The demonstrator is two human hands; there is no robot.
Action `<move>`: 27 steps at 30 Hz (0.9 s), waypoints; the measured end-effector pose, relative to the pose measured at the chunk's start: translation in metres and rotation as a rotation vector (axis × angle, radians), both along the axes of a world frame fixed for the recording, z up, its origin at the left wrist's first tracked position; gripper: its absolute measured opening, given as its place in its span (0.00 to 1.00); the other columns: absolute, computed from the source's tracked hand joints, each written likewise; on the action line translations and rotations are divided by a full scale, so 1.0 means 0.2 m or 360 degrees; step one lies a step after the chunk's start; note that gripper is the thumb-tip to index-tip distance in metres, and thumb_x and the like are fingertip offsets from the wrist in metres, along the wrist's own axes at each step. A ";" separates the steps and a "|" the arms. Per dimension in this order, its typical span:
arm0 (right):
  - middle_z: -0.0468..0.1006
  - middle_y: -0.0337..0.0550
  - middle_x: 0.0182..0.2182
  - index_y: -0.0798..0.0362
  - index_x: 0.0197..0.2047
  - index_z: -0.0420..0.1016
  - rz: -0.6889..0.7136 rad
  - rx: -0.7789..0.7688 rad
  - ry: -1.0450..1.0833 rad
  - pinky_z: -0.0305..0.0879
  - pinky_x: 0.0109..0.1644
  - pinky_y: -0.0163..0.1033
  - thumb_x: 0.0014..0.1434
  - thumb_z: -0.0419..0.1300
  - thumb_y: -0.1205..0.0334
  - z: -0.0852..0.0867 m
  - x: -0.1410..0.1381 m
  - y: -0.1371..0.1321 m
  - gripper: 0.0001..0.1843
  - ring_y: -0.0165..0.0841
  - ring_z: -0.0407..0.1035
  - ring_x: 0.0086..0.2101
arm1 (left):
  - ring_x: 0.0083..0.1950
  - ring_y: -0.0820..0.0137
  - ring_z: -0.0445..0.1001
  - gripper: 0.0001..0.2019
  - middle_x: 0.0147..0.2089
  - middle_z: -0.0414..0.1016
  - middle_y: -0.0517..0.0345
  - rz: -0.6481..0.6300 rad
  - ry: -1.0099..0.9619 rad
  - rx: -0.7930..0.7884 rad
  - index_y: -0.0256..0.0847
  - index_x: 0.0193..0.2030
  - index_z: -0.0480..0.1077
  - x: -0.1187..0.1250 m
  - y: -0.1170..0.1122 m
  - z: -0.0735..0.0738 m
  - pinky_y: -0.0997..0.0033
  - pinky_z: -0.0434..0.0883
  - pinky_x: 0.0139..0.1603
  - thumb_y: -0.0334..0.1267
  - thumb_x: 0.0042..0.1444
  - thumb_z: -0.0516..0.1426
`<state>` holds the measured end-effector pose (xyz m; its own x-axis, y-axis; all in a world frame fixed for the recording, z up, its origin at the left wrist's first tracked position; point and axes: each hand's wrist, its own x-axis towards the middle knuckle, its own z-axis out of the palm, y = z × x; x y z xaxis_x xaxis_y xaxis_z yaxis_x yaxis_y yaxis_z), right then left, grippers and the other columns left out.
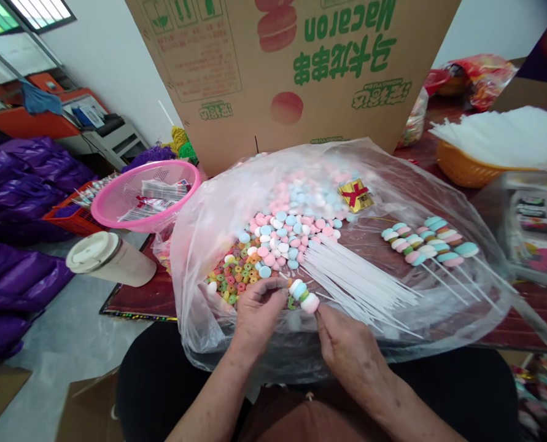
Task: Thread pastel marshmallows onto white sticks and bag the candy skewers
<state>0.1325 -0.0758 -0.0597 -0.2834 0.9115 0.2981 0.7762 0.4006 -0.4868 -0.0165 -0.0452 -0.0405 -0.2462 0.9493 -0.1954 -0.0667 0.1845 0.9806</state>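
My right hand (347,341) is closed round the lower end of a candy skewer (304,296), threaded with white, blue and pink pieces and a green ring. At its upper end, my left hand (263,307) pinches a small orange candy ring (290,282). Beyond my left hand lies a heap of colourful candy rings (236,270). Pink, white and blue candy discs (282,236) are piled behind it. White sticks (360,279) lie in a bundle to the right. Several filled candy skewers (432,239) rest further right on the clear plastic bag (199,227).
A large cardboard box (236,123) stands behind the bag. On the left are a pink basket (102,205) and a lidded cup (132,264) near the table edge. An orange basket (461,169) of white sticks and a clear container (508,245) are on the right.
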 end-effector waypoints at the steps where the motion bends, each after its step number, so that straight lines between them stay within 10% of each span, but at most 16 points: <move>1: 0.73 0.42 0.20 0.55 0.30 0.69 0.0026 0.0001 0.0071 0.55 0.26 0.35 0.59 0.44 0.72 0.00 0.00 0.01 0.14 0.32 0.68 0.21 | 0.28 0.74 0.72 0.05 0.28 0.75 0.62 0.0017 -0.0176 -0.0007 0.39 0.30 0.72 0.00 0.01 0.01 0.74 0.70 0.29 0.34 0.43 0.61; 13: 0.74 0.44 0.21 0.57 0.32 0.70 0.0102 -0.0046 0.0197 0.57 0.26 0.34 0.60 0.44 0.70 -0.04 0.00 0.03 0.14 0.31 0.67 0.22 | 0.27 0.73 0.71 0.16 0.32 0.74 0.57 0.0025 -0.0902 -0.0529 0.36 0.34 0.69 0.11 0.03 -0.05 0.72 0.70 0.24 0.40 0.39 0.66; 16: 0.73 0.41 0.22 0.55 0.31 0.71 0.0048 -0.0230 0.0326 0.57 0.27 0.33 0.60 0.45 0.66 -0.02 0.04 0.11 0.14 0.30 0.66 0.23 | 0.29 0.71 0.72 0.17 0.35 0.73 0.56 -0.0026 -0.0434 -0.0333 0.38 0.38 0.67 0.06 0.06 -0.02 0.70 0.71 0.28 0.45 0.44 0.62; 22: 0.62 0.33 0.18 0.54 0.24 0.69 -0.0288 -0.0528 0.0824 0.52 0.25 0.31 0.54 0.55 0.55 0.04 0.07 0.35 0.12 0.26 0.56 0.22 | 0.47 0.61 0.69 0.11 0.45 0.72 0.50 -0.0169 0.1762 0.0105 0.41 0.43 0.70 -0.07 0.21 -0.01 0.63 0.65 0.47 0.40 0.55 0.54; 27: 0.63 0.33 0.19 0.55 0.27 0.72 -0.0218 -0.0574 0.0961 0.53 0.27 0.30 0.52 0.56 0.56 0.03 0.00 0.49 0.11 0.26 0.56 0.24 | 0.41 0.64 0.71 0.09 0.39 0.74 0.53 -0.0200 0.1642 -0.0027 0.42 0.39 0.71 -0.08 0.27 -0.01 0.66 0.66 0.41 0.37 0.52 0.54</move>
<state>0.1324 0.0222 -0.0529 -0.0401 0.9984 0.0403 0.3611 0.0521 -0.9311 -0.0324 0.0096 -0.0417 -0.2006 0.9788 0.0406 0.8241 0.1461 0.5473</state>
